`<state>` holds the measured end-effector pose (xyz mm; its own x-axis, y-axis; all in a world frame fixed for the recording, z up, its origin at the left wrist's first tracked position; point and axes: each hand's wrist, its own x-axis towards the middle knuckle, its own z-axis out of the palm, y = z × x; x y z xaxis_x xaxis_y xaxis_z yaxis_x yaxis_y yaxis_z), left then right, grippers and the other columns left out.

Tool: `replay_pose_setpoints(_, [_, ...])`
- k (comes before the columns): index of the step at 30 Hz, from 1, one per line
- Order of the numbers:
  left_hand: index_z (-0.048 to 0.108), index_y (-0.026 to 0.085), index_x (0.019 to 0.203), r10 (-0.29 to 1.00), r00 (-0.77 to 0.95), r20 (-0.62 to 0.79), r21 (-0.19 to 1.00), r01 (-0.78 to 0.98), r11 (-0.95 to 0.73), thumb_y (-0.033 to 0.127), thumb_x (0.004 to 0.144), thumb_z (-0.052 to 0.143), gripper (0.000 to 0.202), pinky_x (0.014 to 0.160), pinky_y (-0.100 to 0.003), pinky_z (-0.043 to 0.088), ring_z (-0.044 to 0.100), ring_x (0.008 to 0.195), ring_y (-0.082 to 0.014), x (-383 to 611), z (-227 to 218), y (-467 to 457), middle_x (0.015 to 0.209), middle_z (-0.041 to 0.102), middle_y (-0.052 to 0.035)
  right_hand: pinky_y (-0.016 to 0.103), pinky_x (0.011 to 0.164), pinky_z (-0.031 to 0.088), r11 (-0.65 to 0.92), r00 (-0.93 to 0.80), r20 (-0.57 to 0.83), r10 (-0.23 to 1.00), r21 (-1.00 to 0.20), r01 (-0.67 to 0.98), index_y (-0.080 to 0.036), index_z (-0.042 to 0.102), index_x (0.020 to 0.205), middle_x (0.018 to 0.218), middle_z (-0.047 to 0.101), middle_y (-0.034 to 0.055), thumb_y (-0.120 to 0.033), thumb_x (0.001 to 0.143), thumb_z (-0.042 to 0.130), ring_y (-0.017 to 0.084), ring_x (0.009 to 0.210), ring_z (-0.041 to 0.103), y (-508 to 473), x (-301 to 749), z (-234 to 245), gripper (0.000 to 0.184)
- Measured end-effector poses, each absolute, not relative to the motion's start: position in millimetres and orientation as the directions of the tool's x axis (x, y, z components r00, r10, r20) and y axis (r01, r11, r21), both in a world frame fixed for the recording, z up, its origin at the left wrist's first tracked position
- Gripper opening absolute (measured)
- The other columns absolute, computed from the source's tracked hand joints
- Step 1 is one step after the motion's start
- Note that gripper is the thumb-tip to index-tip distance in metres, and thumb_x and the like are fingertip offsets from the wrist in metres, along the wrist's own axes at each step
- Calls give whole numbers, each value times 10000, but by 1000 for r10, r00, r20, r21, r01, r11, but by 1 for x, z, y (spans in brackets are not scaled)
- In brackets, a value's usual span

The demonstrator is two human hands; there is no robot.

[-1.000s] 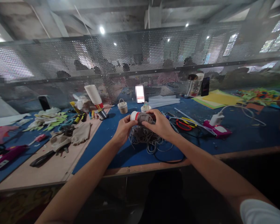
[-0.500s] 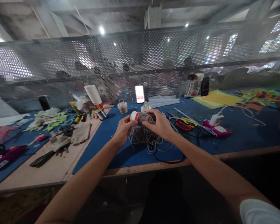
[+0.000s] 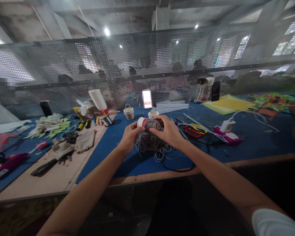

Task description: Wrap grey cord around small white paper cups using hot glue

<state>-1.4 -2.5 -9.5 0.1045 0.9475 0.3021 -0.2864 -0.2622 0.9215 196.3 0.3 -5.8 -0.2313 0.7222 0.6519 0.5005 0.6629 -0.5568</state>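
Observation:
A paper cup (image 3: 141, 122) lies on its side between my hands, white at one end with a red band, the rest wound with grey cord (image 3: 152, 124). My left hand (image 3: 130, 135) grips the white end, thumb along the near side. From the right, my right hand (image 3: 169, 131) is closed around the cord-wrapped end, its thumb pressed on the windings. Directly below, a loose tangle of grey cord (image 3: 153, 144) rests on the blue mat. Two small cord-wrapped cups with handles, one basket (image 3: 129, 112) and another basket (image 3: 152, 113), stand behind my hands.
Left are stacked paper cups (image 3: 98, 101), work gloves (image 3: 85, 141) and a pink glue gun (image 3: 1, 141). To the right lie red-handled scissors (image 3: 193, 131), a purple power strip (image 3: 229, 136) and yellow paper sheets (image 3: 232, 103). A perforated metal screen (image 3: 147, 59) rises behind the table.
Almost nothing differs. Both hands keep the same hold on the cord-wrapped cup, and the whole view has shifted very slightly.

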Motion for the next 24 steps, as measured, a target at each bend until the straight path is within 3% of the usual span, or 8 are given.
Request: replay_pose_setpoints(24, [746, 124, 912, 954, 83, 288, 928, -271, -256, 169, 689, 758, 228, 762, -263, 455, 607, 772, -147, 0, -8, -6, 865, 708, -48, 443, 879, 535, 651, -217, 649, 729, -560, 512, -266, 556, 1177, 1189, 645, 82, -441, 818, 700, 262, 1001, 660, 2, 196, -8, 424])
